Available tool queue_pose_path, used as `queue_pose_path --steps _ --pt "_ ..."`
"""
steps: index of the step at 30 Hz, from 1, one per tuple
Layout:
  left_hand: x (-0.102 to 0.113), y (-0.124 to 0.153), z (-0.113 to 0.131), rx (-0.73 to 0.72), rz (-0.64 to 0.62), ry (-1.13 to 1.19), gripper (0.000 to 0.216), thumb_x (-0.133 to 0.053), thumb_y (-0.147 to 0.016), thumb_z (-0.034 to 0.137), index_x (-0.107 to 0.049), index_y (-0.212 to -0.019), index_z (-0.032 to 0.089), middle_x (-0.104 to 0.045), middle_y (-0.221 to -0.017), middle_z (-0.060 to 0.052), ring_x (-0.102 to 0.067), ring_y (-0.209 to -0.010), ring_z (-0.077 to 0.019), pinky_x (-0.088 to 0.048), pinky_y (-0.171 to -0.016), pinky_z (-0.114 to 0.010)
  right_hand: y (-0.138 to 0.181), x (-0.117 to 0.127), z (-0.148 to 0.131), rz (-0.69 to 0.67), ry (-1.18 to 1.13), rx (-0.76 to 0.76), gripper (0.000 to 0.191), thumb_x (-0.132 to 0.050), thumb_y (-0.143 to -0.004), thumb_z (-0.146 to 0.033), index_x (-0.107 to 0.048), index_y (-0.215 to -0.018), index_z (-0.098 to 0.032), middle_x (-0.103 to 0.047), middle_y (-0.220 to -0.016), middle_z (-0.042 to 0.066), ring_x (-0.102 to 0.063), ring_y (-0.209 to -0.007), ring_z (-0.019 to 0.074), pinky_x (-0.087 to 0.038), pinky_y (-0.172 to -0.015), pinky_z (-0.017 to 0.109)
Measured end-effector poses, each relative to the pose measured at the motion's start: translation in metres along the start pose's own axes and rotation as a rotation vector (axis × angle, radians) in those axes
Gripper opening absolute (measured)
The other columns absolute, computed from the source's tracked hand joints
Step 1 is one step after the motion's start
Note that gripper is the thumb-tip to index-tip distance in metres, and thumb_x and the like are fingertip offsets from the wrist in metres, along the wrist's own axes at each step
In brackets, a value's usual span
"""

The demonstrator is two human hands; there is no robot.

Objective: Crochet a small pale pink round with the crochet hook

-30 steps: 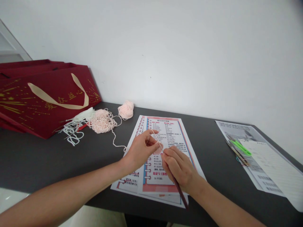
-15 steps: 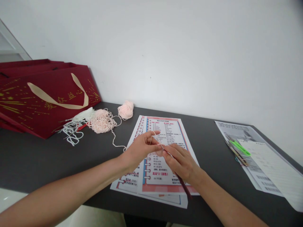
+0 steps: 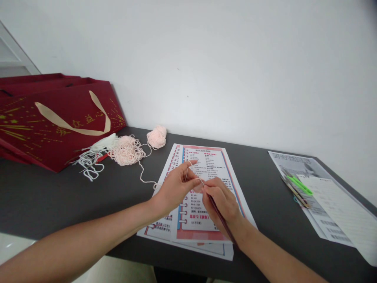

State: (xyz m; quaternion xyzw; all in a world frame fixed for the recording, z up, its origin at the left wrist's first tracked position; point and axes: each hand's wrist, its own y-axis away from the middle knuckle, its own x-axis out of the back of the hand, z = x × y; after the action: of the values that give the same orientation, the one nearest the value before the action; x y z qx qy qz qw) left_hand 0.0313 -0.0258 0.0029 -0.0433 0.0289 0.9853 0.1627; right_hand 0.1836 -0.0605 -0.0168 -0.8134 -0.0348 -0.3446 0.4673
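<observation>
My right hand point(image 3: 224, 200) is closed around a crochet hook point(image 3: 221, 219); its long dark red handle slants down toward my wrist. My left hand point(image 3: 177, 184) pinches a small pale pink crochet piece point(image 3: 198, 186), partly hidden by the fingers. Pale yarn loops over the raised left index finger and runs to the hook's tip, where both hands almost meet. From the left hand a yarn strand point(image 3: 141, 173) trails back to a loose pale pink yarn heap point(image 3: 126, 150). Printed pattern sheets point(image 3: 194, 234) lie under the hands.
A round pink yarn ball point(image 3: 156, 137) sits near the wall. White yarn point(image 3: 91, 163) lies by a dark red gift bag point(image 3: 67, 118) at the left. On the right are papers point(image 3: 338, 204), a bright green tool point(image 3: 299, 184) and thin pointed tools point(image 3: 296, 194).
My right hand has turned, so more of the hook's handle shows along the palm. The left index finger has lifted slightly with the yarn over it.
</observation>
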Motion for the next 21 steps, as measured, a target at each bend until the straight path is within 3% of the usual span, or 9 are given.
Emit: queue_pose_path --steps 7,13,15,18,21 --pt "0.008 -0.006 -0.004 -0.065 0.039 -0.158 0.054 -0.062 -0.078 0.025 -0.043 -0.126 0.01 -0.056 -0.066 0.004 -0.053 -0.064 -0.0126 -0.04 -0.064 -0.027 0.001 0.001 0.002 0.156 -0.379 -0.446 0.011 -0.052 -0.087 -0.012 -0.051 -0.082 -0.022 -0.057 -0.08 0.0 -0.054 -0.067 0.0116 -0.043 -0.059 0.026" --pt "0.008 -0.001 0.003 -0.227 0.104 -0.501 0.042 -0.059 -0.08 0.02 -0.051 -0.121 0.017 -0.059 -0.068 0.004 -0.051 -0.065 -0.0118 -0.039 -0.065 -0.026 -0.011 -0.001 0.005 0.268 -0.935 -0.869 0.016 -0.053 -0.087 -0.02 -0.051 -0.071 -0.02 -0.054 -0.066 -0.003 -0.049 -0.055 0.0096 -0.042 -0.051 0.024" --pt "0.008 0.0 0.006 -0.253 0.108 -0.564 0.04 -0.058 -0.081 0.019 -0.052 -0.12 0.017 -0.06 -0.069 0.004 -0.05 -0.064 -0.0113 -0.038 -0.065 -0.025 -0.012 -0.001 0.006 0.269 -1.026 -0.936 0.016 -0.052 -0.087 -0.021 -0.05 -0.071 -0.02 -0.054 -0.066 -0.002 -0.049 -0.055 0.0098 -0.042 -0.049 0.023" --pt "0.01 -0.001 0.008 -0.27 0.092 -0.599 0.038 -0.058 -0.081 0.019 -0.053 -0.119 0.018 -0.06 -0.068 0.005 -0.048 -0.062 -0.011 -0.038 -0.063 -0.025 -0.007 0.004 0.007 0.197 -0.789 -0.769 0.01 -0.052 -0.087 -0.018 -0.052 -0.077 -0.02 -0.056 -0.071 -0.001 -0.052 -0.057 0.0105 -0.044 -0.053 0.025" --pt "0.012 -0.003 0.008 -0.288 0.087 -0.618 0.038 -0.059 -0.081 0.019 -0.053 -0.119 0.019 -0.061 -0.069 0.004 -0.048 -0.061 -0.011 -0.038 -0.062 -0.025 -0.001 0.01 0.008 0.059 -0.376 -0.332 0.013 -0.053 -0.085 -0.008 -0.054 -0.087 -0.022 -0.059 -0.087 0.003 -0.057 -0.074 0.0142 -0.047 -0.066 0.029"
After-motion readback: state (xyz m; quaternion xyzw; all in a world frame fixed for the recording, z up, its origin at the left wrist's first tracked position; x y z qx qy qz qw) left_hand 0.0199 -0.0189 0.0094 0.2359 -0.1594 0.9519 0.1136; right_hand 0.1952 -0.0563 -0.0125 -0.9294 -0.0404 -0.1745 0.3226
